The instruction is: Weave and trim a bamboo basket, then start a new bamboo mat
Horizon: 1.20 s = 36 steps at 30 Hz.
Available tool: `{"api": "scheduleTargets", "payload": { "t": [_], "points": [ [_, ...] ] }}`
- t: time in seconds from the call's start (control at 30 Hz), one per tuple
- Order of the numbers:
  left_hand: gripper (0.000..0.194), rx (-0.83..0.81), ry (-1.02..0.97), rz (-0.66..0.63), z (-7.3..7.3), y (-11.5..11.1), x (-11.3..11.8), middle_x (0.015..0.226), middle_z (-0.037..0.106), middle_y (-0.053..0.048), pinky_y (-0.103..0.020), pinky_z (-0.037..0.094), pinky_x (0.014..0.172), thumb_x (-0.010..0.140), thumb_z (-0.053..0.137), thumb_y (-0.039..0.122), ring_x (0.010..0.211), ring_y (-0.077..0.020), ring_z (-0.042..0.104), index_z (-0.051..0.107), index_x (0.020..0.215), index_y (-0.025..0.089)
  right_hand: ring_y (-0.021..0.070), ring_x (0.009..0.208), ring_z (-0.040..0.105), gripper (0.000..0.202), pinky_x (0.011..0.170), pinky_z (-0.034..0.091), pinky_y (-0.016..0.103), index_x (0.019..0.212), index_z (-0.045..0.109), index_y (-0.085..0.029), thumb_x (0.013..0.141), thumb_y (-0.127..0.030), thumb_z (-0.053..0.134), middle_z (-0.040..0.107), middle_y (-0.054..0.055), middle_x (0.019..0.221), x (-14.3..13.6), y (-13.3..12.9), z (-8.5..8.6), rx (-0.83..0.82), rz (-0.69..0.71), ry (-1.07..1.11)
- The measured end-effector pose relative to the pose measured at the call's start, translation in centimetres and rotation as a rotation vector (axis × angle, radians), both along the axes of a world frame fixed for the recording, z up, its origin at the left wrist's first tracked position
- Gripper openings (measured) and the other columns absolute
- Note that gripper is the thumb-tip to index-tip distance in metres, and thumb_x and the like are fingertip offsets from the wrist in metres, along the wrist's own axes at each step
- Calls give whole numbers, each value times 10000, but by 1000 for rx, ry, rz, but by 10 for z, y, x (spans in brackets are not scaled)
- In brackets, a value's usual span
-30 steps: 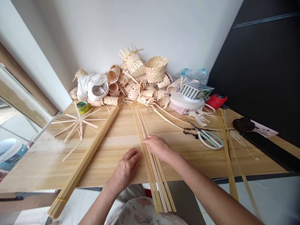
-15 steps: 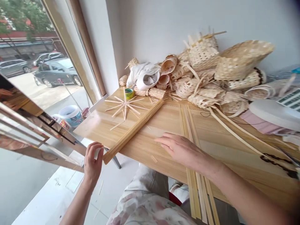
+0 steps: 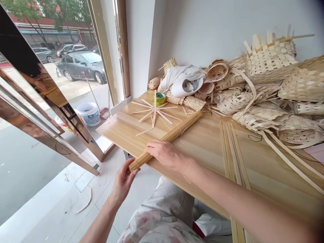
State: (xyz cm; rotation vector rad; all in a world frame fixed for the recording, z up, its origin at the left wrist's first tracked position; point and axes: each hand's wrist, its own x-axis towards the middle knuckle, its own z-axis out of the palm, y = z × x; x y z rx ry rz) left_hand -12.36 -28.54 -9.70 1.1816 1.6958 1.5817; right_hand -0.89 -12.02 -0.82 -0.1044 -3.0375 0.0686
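A long bundle of bamboo strips lies slantwise across the wooden table, its near end jutting past the front edge. My left hand grips that near end, thumb below and fingers along the side. Farther up, my right hand is wrapped over the top of the bundle, with its fingertips on the far side. Beyond the bundle, thin strips crossed in a star shape lie flat on the table. Several loose bamboo strips run under my right forearm and hang over the front edge.
Woven bamboo pieces are heaped along the wall, with a white cloth among them. A roll of green tape stands behind the star. To the left are a glass door frame and a white bucket on the floor.
My right hand has moved left from above the table onto the bundle. My left hand has closed on the near end. The view has turned left.
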Motion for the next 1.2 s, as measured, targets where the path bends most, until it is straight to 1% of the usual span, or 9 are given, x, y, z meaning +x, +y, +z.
{"api": "scheduleTargets", "payload": {
  "t": [0.1, 0.23, 0.33, 0.43, 0.6, 0.73, 0.87, 1.0, 1.2],
  "points": [
    [355, 44, 42, 46, 0, 0, 0, 921, 626, -76, -309, 544, 735, 825, 492, 402, 826, -186, 643, 471, 1107, 186, 171, 795, 538, 180, 691, 409, 278, 876, 594, -150, 840, -86, 431, 604, 53, 844, -1, 2, 0, 69, 54, -8],
    [308, 75, 127, 68, 5, 1, -6, 923, 640, -57, -276, 550, 724, 824, 516, 339, 794, -169, 656, 478, 1098, 203, 183, 823, 558, 242, 705, 434, 289, 961, 585, -124, 865, -77, 368, 614, 79, 912, 4, 0, -2, 150, 60, 111],
    [278, 103, 236, 88, 10, 2, -10, 907, 653, -41, -262, 553, 708, 819, 529, 288, 774, -157, 660, 497, 1085, 210, 187, 818, 567, 242, 694, 451, 290, 962, 585, -105, 855, -61, 373, 619, 94, 920, 7, -1, -5, 189, 64, 199],
    [293, 94, 255, 100, 11, 3, -12, 932, 660, -48, -264, 554, 717, 814, 536, 292, 784, -163, 662, 506, 1094, 210, 183, 798, 572, 239, 678, 460, 284, 942, 587, -97, 847, -45, 374, 622, 93, 909, 7, -2, -6, 226, 75, 255],
    [307, 106, 244, 116, 8, 5, -14, 942, 663, -56, -251, 556, 705, 817, 532, 281, 795, -163, 662, 505, 1113, 204, 176, 814, 544, 196, 713, 450, 279, 914, 570, -121, 845, -59, 398, 601, 74, 896, 2, -5, -5, 143, 14, 205],
    [281, 142, 416, 165, 8, 7, -19, 943, 666, -43, -233, 555, 669, 806, 543, 217, 777, -144, 657, 535, 1087, 211, 176, 822, 494, 154, 736, 422, 286, 858, 548, -153, 842, -75, 416, 562, 57, 870, -5, -3, -6, 59, -24, 195],
    [271, 191, 561, 178, 10, 8, -25, 977, 659, -48, -246, 544, 716, 796, 541, 153, 848, -150, 640, 560, 1060, 213, 179, 773, 452, 125, 718, 399, 296, 789, 535, -168, 811, -65, 468, 530, 37, 815, -10, 1, -4, 76, 0, 190],
    [280, 188, 505, 188, 7, 8, -28, 955, 667, -51, -243, 550, 687, 783, 558, 160, 800, -149, 649, 563, 1058, 215, 182, 752, 431, 105, 707, 386, 301, 774, 533, -169, 821, -93, 479, 531, 31, 787, -10, 2, -4, 134, 52, 199],
    [257, 158, 370, 202, 7, 9, -29, 941, 676, -48, -242, 555, 692, 767, 578, 202, 798, -159, 655, 588, 1023, 211, 184, 746, 441, 103, 705, 386, 298, 778, 538, -154, 819, -81, 477, 542, 37, 769, -9, 5, -11, 186, 31, 231]
  ]
}}
